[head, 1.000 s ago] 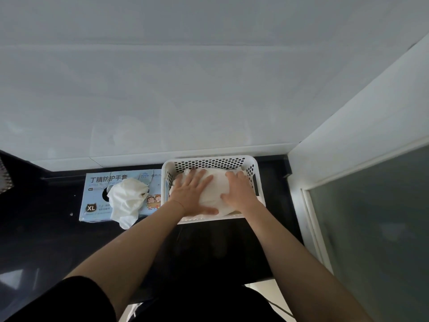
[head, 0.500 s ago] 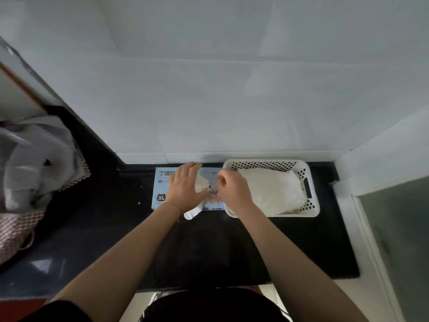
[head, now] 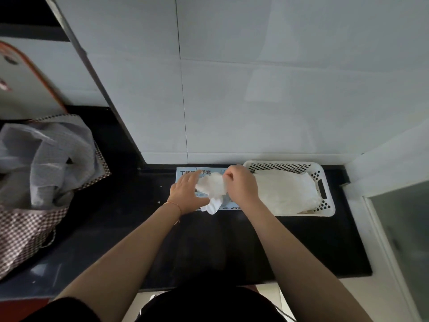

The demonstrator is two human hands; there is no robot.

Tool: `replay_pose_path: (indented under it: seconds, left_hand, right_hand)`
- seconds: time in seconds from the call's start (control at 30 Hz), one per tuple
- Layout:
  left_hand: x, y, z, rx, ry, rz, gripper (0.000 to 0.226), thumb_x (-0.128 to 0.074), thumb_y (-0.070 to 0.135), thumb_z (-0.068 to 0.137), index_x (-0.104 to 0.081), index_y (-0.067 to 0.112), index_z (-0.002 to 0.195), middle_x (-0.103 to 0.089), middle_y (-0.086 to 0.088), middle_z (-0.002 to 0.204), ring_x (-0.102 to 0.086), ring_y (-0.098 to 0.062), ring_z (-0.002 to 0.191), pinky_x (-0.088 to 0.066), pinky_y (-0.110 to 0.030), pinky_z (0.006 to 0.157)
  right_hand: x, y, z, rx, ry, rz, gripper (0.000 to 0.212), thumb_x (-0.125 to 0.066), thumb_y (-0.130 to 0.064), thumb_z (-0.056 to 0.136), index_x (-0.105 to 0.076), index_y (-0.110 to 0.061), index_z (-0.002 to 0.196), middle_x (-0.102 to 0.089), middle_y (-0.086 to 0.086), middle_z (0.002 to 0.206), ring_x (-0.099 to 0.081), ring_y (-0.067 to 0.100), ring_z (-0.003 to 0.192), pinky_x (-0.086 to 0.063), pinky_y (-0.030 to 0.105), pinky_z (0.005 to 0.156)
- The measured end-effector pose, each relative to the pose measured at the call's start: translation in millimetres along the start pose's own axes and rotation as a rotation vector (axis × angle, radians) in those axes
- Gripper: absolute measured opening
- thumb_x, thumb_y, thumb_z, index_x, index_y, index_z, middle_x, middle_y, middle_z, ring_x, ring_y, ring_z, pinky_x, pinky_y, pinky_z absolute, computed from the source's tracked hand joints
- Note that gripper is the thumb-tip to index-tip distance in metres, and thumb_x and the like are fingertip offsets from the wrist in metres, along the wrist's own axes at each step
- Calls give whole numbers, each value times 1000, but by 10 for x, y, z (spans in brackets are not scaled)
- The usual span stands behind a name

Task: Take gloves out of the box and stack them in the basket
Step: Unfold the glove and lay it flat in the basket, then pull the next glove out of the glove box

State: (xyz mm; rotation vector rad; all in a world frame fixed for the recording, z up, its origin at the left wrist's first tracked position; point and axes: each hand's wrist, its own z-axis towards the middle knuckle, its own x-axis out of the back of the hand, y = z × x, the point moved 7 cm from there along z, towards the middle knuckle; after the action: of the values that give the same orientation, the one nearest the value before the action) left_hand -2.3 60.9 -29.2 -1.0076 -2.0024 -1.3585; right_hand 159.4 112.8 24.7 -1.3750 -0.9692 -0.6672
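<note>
- Two hands meet over the box [head: 185,174], a pale blue carton with printed lettering that lies flat on the counter [head: 301,247], against the wall [head: 255,101].
- The left hand [head: 185,191] lies flat on the left part of the box, fingers straight and spread, thumb out toward the glove [head: 212,187]; it grips nothing.
- The right hand [head: 241,184] has its fingers curled at the glove's right edge and pinches the white material there.
- The glove is a crumpled white bunch between the two hands, over the middle of the box; a loose end hangs past the box's near edge onto the counter.
- Whether the glove's lower part is out of the box opening I cannot tell, as the hands cover it.
- The basket [head: 325,201], white with perforated walls and a slot handle on its right side, stands just right of the box, touching it or nearly so.
- Inside the basket lies a pile [head: 285,194] of white gloves, fairly flat and filling most of the floor.
- A thin cord [head: 173,204] circles the left wrist.
- Well to the left, on the same dark surface, stands a checked bag [head: 25,233] with pale plastic bags [head: 44,159] bunched in its mouth.
- Behind the bag, an orange-edged white board [head: 21,84] leans by the wall.
</note>
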Motion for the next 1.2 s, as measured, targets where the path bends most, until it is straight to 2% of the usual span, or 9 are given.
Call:
replay_pose_path:
  seconds: [0.13,0.27,0.43,0.5,0.63,0.83,0.9,1.03,1.2]
  left_hand:
    - [57,-35,22,19,10,-36,90,-71,45,76,-25,29,151,-35,3,151,-31,-20,140,-29,-48,114]
    - [55,-72,58,31,-14,-78,89,-73,48,74,-29,30,149,-41,4,149,-38,-20,136,-35,-47,110]
    - [27,-65,51,-3,-85,-11,95,-74,45,74,-24,28,152,-35,5,153,-30,-19,143,-29,-45,114]
    - [16,-54,36,-22,-115,18,97,-73,44,74,-21,27,154,-32,5,156,-23,-18,146,-26,-45,116]
    - [21,-77,56,-34,-120,0,101,-75,45,71,-21,26,153,-40,2,149,-36,-19,138,-32,-45,113]
    - [16,-55,43,-23,-135,11,108,-76,47,71,-12,22,155,-29,-1,157,-26,-22,145,-25,-47,116]
    - [19,-59,34,-16,-162,-52,105,-74,43,74,-12,23,156,-28,-1,158,-24,-22,146,-26,-48,116]
    - [281,45,-5,0,-84,-401,79,-63,21,85,-23,26,153,-34,0,155,-43,-25,135,-44,-42,105]
    - [669,628,-156,-267,-22,-543,60,-71,15,83,-49,34,136,-48,15,134,-42,-3,123,-42,-22,94]
  right_hand:
    - [157,-31,-13,-15,83,115,19,-50,-10,90,-48,-14,71,-53,1,77,-48,20,73,-35,30,63]
    - [192,-52,-82,-27,88,131,15,-50,-10,93,-52,-10,78,-54,2,88,-49,18,80,-41,31,66]
    - [-29,-383,-238,124,-229,51,24,-45,-9,94,-40,-13,70,-44,-1,76,-40,15,64,-33,31,60]
    - [72,-288,-203,23,-144,120,18,-42,-12,97,-46,-12,80,-50,0,83,-45,15,68,-37,33,62]
    - [337,67,-166,-272,125,310,16,-37,-17,100,-49,-8,95,-57,5,84,-57,25,76,-47,41,67]
    - [697,-118,19,-226,285,530,9,-43,-22,101,-48,-19,94,-58,0,83,-62,29,74,-49,38,68]
    - [718,-146,64,-251,197,567,10,-50,-31,98,-51,-20,98,-60,1,91,-61,25,77,-47,35,70]
    - [572,-169,-49,-284,-176,462,47,-74,-43,81,-51,-21,115,-57,-2,105,-60,16,88,-48,30,71]
    - [556,-244,-119,-205,-262,509,15,-70,-24,86,-65,-24,100,-65,1,95,-61,13,78,-47,27,66]
